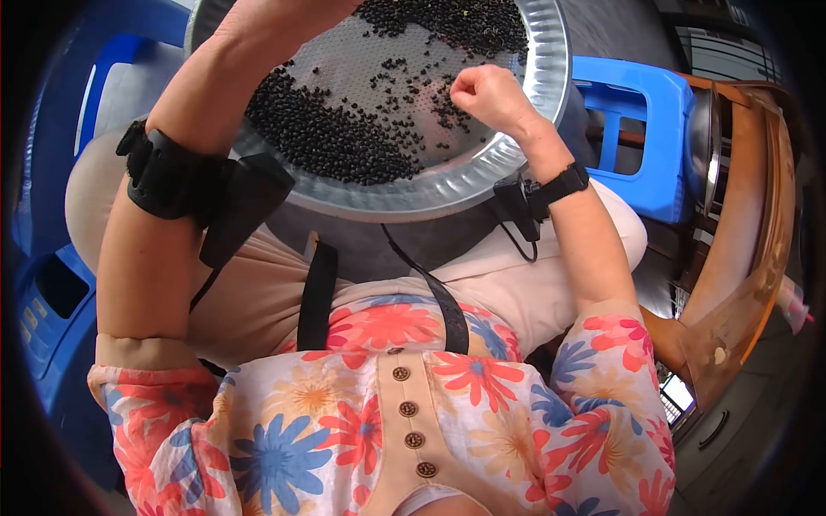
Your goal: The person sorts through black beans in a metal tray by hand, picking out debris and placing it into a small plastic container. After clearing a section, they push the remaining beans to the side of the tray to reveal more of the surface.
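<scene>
Blue chair [64, 305]: at the left edge, beside the person's leg.
Left grip [323, 10]: above the far left part of the tray; the top edge cuts it off, so I cannot tell if it holds anything.
Black beans [323, 133]: in the tray, one big pile near and left, one far and right, with loose ones between.
Silver tray [548, 52]: big and round, in front of the person.
Right grip [492, 96]: over the tray's right side, fingers curled in a loose fist; I cannot see inside.
Blue stool [645, 146]: just right of the tray.
</scene>
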{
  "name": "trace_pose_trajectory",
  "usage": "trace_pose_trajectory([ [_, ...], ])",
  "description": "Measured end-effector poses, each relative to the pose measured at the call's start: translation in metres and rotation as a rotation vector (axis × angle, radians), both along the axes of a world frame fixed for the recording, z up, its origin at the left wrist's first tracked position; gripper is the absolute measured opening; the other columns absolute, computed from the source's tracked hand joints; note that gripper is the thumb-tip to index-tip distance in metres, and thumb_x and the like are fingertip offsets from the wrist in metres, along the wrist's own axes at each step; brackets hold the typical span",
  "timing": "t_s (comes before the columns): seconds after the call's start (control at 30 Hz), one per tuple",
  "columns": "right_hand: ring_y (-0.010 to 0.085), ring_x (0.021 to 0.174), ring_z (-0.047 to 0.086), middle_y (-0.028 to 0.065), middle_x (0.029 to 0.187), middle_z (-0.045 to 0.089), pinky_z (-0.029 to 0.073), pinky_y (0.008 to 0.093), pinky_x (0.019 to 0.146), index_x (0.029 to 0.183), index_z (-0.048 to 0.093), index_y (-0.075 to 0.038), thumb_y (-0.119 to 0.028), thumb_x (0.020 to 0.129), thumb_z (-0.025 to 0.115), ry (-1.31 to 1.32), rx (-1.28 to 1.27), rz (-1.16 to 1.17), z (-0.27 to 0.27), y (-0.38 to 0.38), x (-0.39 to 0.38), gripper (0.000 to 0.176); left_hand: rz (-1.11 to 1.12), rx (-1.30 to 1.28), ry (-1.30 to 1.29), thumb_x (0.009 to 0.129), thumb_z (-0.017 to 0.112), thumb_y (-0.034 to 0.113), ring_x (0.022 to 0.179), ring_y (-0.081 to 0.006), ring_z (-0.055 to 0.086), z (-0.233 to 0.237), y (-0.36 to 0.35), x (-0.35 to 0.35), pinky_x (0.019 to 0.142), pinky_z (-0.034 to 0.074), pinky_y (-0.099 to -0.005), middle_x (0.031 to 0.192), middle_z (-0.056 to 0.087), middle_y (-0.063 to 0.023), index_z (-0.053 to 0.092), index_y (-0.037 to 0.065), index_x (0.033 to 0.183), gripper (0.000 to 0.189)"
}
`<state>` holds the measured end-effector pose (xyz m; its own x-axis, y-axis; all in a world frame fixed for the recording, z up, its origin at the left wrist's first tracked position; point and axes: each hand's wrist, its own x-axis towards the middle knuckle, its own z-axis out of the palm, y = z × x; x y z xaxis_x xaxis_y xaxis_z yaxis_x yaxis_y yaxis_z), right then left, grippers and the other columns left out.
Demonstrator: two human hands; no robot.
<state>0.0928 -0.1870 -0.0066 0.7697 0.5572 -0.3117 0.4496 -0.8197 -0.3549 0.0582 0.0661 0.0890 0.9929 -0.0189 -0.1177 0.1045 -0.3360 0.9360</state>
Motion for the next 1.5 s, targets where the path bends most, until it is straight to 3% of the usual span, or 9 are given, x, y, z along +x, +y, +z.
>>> trace_pose_trajectory([
  [0.17,0.0305,0.079,0.061,0.0131,0.080,0.064,0.048,0.0376,0.073,0.084,0.064,-0.006,-0.013,0.073,0.058,-0.111,-0.152,-0.146,0.001,-0.010,-0.014,0.015,-0.001,0.012,0.053,0.080,0.057,0.013,0.076,-0.0145,0.060,-0.002,0.000,0.000,0.070,0.048,-0.0262,0.082,0.066,-0.0094,0.067,-0.001,0.093,0.021],
  [0.4,0.0301,0.083,0.061,0.0130,0.084,0.065,0.047,0.0385,0.079,0.082,0.065,-0.007,-0.014,0.075,0.052,0.152,0.051,-0.116,0.006,0.018,-0.031,0.016,-0.051,0.017,-0.017,0.079,0.057,0.013,0.078,-0.0149,0.060,-0.006,-0.003,-0.002,0.072,0.048,-0.0259,0.084,0.066,-0.0099,0.066,-0.001,0.093,0.022],
  [0.53,0.0290,0.082,0.061,0.0127,0.083,0.065,0.047,0.0375,0.079,0.080,0.065,-0.007,-0.015,0.075,0.052,-0.056,0.026,-0.248,-0.003,0.004,-0.013,0.016,-0.054,-0.009,-0.022,0.079,0.057,0.013,0.078,-0.0153,0.061,0.006,-0.002,-0.010,0.072,0.048,-0.0262,0.085,0.066,-0.0104,0.066,-0.001,0.094,0.022],
  [0.57,0.0247,0.071,0.063,0.0097,0.074,0.065,0.050,0.0328,0.068,0.081,0.066,-0.007,-0.013,0.074,0.057,-0.155,0.054,-0.225,-0.007,0.002,-0.011,0.013,-0.055,-0.003,-0.026,0.079,0.057,0.013,0.079,-0.0155,0.061,-0.001,0.000,-0.006,0.072,0.048,-0.0262,0.084,0.066,-0.0105,0.066,-0.001,0.094,0.022],
  [0.67,0.0270,0.080,0.061,0.0099,0.080,0.065,0.048,0.0363,0.075,0.081,0.065,-0.010,-0.015,0.075,0.053,-0.024,0.078,-0.031,0.001,0.014,-0.027,0.014,-0.052,0.017,-0.048,0.078,0.057,0.013,0.079,-0.0159,0.061,0.007,0.001,-0.011,0.072,0.048,-0.0264,0.084,0.066,-0.0105,0.066,-0.001,0.093,0.022],
  [0.8,0.0253,0.078,0.061,0.0064,0.078,0.064,0.048,0.0358,0.071,0.082,0.065,-0.013,-0.017,0.075,0.057,0.221,0.068,0.221,0.008,0.041,-0.057,0.011,-0.057,-0.011,-0.044,0.078,0.057,0.013,0.078,-0.0159,0.061,-0.007,0.004,-0.005,0.072,0.048,-0.0265,0.084,0.066,-0.0102,0.066,-0.001,0.092,0.022],
  [0.93,0.0250,0.079,0.061,0.0051,0.079,0.064,0.047,0.0365,0.071,0.080,0.063,-0.014,-0.015,0.075,0.057,0.141,-0.138,0.181,0.001,0.038,-0.051,0.008,-0.083,-0.002,-0.019,0.077,0.057,0.013,0.077,-0.0153,0.060,0.008,0.003,-0.015,0.071,0.047,-0.0261,0.084,0.066,-0.0100,0.067,0.000,0.092,0.022],
  [1.37,0.0259,0.072,0.061,0.0073,0.073,0.063,0.048,0.0360,0.066,0.078,0.061,-0.009,-0.019,0.076,0.062,-0.035,-0.163,0.338,-0.010,0.046,-0.069,0.010,-0.069,-0.014,-0.030,0.077,0.057,0.011,0.076,-0.0143,0.060,0.004,0.004,-0.015,0.071,0.047,-0.0256,0.082,0.067,-0.0091,0.067,0.001,0.092,0.021],
  [1.5,0.0280,0.076,0.063,0.0107,0.076,0.063,0.049,0.0386,0.067,0.078,0.060,-0.007,-0.016,0.077,0.056,-0.001,-0.166,0.325,-0.010,0.045,-0.069,0.011,-0.045,-0.008,-0.005,0.077,0.057,0.012,0.076,-0.0150,0.061,0.006,0.002,-0.016,0.072,0.048,-0.0260,0.083,0.067,-0.0097,0.068,0.001,0.092,0.021],
])
